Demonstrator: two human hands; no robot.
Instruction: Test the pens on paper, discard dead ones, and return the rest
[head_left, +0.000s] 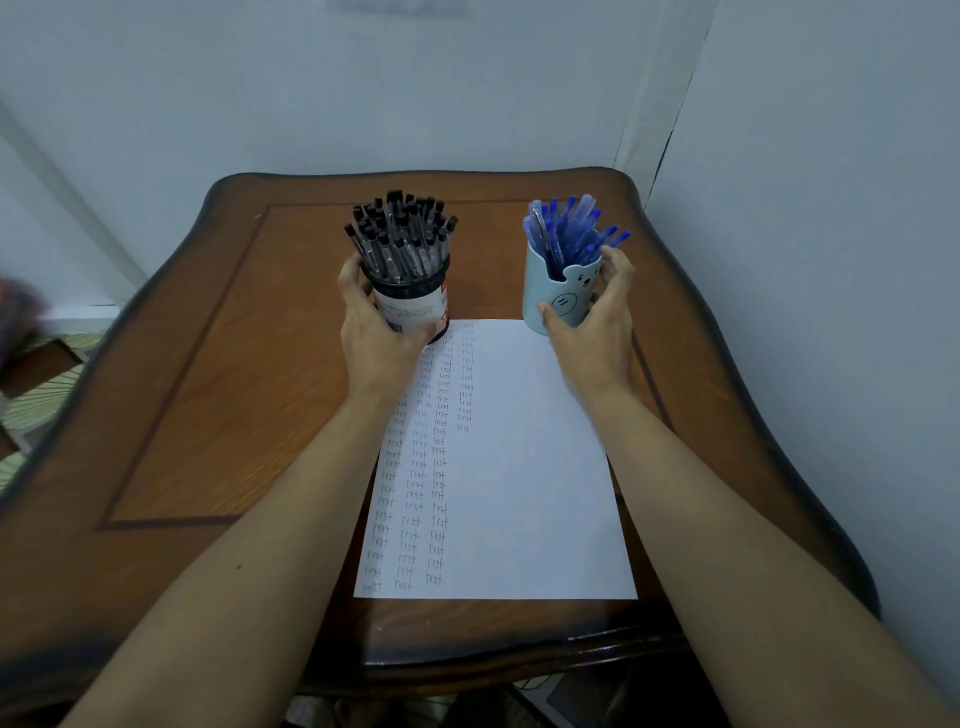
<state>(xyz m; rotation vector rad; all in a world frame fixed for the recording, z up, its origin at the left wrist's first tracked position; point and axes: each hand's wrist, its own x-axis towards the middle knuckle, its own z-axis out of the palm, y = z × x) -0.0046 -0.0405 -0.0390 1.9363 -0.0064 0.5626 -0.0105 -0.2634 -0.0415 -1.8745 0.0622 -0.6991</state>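
Observation:
A white sheet of paper (524, 467) lies on the wooden table, its left part filled with columns of small handwritten "test" marks. At the sheet's far left corner stands a dark cylindrical pen holder (413, 306) packed with several black-capped pens (400, 234). My left hand (376, 332) grips this holder from the left. At the sheet's far right corner stands a light blue cup with a bear face (558, 296), holding several blue pens (566, 228). My right hand (597, 317) is curled round this cup from the right.
The brown wooden table (208, 389) has curved dark edges and stands in a corner between pale walls. A green patterned surface (36, 395) and a blurred dark object (15, 317) lie beyond the table's left edge.

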